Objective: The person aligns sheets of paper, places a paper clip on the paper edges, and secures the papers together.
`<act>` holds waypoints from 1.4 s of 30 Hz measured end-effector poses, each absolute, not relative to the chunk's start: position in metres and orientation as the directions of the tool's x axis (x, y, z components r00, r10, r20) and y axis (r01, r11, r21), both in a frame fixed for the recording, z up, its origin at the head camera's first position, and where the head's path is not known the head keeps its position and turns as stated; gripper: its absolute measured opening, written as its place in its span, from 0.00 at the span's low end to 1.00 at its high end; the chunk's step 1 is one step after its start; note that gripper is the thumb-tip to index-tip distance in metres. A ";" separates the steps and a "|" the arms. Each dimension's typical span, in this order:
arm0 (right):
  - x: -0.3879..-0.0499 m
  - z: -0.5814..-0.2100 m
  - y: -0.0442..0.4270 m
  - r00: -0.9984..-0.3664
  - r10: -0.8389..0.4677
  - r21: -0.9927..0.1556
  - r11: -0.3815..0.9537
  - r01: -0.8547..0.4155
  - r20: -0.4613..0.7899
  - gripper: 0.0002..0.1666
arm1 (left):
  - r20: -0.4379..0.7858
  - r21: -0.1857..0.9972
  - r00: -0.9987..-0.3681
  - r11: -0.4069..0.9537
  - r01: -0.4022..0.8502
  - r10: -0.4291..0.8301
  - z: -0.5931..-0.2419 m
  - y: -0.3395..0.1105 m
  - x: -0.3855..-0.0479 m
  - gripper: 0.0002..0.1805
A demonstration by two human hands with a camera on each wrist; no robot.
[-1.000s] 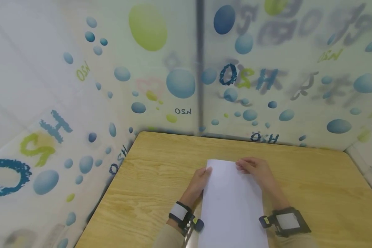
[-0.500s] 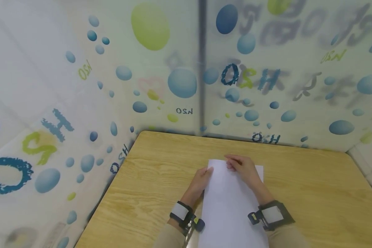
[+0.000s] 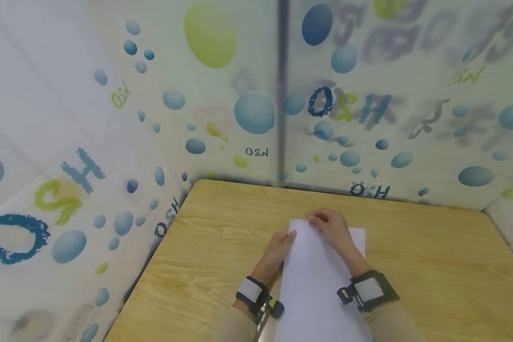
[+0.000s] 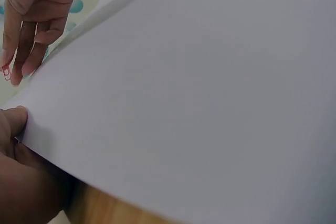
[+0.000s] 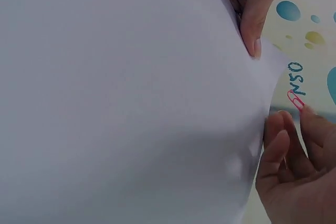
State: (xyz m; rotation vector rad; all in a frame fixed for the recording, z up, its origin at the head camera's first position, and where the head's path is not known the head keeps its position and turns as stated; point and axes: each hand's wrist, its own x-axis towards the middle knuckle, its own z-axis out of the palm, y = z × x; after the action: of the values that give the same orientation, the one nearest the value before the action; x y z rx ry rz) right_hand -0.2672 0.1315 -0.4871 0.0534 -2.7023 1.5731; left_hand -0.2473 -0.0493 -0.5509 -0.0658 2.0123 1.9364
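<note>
White paper (image 3: pixel 320 285) is held up in front of me, its top edge tilted away. My left hand (image 3: pixel 279 249) grips its left edge near the upper corner, the thumb on the near face and the fingers behind. Between thumb and finger, my right hand (image 3: pixel 331 230) pinches a small red paper clip (image 5: pixel 295 99). The clip stands just beyond the paper's top edge, apart from the sheet in the right wrist view. Other fingers of that hand are close to the edge. In the left wrist view the paper clip (image 4: pixel 7 73) hangs from the fingertips. More than one layer shows along the edge.
A wooden table (image 3: pixel 205 237) lies beneath the hands. Pale walls (image 3: pixel 239 71) printed with bubbles and lettering enclose its far and left sides. Each wrist wears a strap with a small camera (image 3: pixel 276 308).
From the paper's upper right, my right hand has moved left along the top edge toward the upper left corner. My left hand keeps its grip on the paper.
</note>
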 end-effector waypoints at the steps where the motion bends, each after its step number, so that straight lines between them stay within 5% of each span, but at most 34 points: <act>1: -0.268 -0.487 0.130 -0.999 -0.021 -0.860 0.508 -0.048 0.044 0.12 | -0.273 0.962 -0.939 0.066 -0.265 0.207 -0.551 -0.049 -0.247 0.22; 23: -0.278 -0.488 0.103 -0.978 -0.001 -0.785 0.597 -0.166 0.207 0.07 | -0.228 0.971 -0.925 0.005 -0.238 0.305 -0.552 -0.054 -0.248 0.22; 42: -0.282 -0.486 0.099 -0.974 -0.059 -0.767 0.606 -0.209 0.218 0.06 | -0.168 0.979 -0.911 -0.041 -0.198 0.375 -0.554 -0.059 -0.246 0.20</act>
State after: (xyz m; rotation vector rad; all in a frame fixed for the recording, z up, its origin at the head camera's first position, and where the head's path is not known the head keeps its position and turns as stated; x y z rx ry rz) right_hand -0.2822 0.0994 -0.4858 0.2234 -2.6595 1.3035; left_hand -0.2460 -0.0591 -0.5540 0.1873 1.8541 2.0087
